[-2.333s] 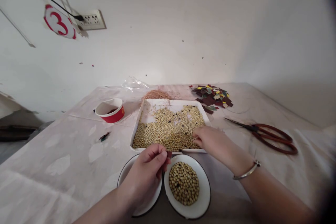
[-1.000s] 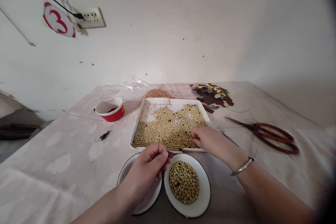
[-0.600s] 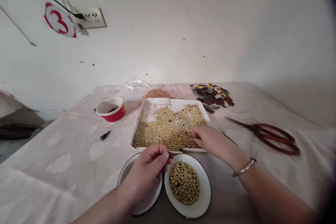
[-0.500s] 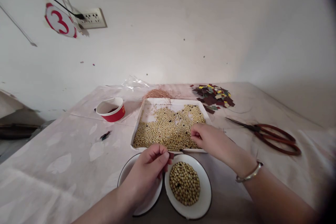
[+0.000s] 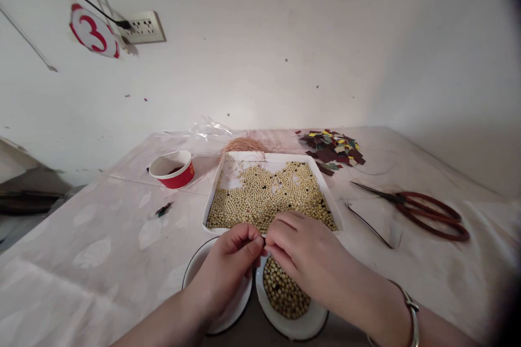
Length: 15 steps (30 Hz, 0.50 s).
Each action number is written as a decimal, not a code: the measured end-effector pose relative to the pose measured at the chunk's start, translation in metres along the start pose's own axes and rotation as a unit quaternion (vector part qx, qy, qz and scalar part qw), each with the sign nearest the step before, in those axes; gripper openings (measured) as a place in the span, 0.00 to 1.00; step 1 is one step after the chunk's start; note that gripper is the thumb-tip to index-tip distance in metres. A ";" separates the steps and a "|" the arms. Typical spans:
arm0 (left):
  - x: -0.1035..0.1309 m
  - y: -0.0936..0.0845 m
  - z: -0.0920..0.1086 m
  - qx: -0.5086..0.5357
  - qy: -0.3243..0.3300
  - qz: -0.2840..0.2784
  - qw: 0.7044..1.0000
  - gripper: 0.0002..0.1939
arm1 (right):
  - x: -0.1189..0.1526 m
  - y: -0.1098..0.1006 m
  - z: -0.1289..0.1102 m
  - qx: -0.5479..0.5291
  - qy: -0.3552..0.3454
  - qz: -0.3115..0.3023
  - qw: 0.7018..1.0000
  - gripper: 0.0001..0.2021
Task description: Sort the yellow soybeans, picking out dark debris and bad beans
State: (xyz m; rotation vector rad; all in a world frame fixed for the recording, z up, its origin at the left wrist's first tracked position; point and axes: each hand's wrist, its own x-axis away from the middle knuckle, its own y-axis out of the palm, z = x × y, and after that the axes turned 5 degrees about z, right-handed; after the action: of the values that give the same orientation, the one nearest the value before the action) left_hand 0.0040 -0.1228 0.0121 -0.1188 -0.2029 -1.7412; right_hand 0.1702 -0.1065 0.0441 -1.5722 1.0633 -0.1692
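Bead tray [image 5: 285, 158], mid-frame, just beyond my fingers, long axis crosswise | bead bowl [image 5: 295, 331], lower centre, nearer my right hand [image 5: 309, 257], fingertips bunched, grip untellable | left hand [image 5: 230, 265] pinching dark scrap [image 5: 263, 241], lower centre, against right fingertips

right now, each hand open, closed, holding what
Left hand: closed, pinching a small dark piece, mostly hidden.
Right hand: closed, near the left; whether it holds anything cannot be told.

Soft, dim light is brightening the middle of the flat off-white wall [image 5: 260, 54], while grey shadow is darkening its right side. A crinkled clear plastic sheet [image 5: 209, 128] is glinting; black vignetting (curved, blurry-edged) is swallowing the right-hand corners.
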 end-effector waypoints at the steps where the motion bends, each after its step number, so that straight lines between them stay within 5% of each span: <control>1: 0.000 0.000 -0.001 0.004 0.000 -0.001 1.000 0.10 | 0.000 0.001 0.001 0.000 0.000 0.001 1.000 0.04; 15: -0.001 -0.001 -0.002 0.007 0.005 -0.005 1.000 0.10 | 0.000 0.004 0.000 -0.011 0.019 0.006 1.000 0.05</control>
State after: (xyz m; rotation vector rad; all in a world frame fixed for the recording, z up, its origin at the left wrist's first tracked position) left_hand 0.0036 -0.1218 0.0101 -0.0993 -0.2077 -1.7497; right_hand 0.1680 -0.1055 0.0407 -1.5883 1.1079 -0.1807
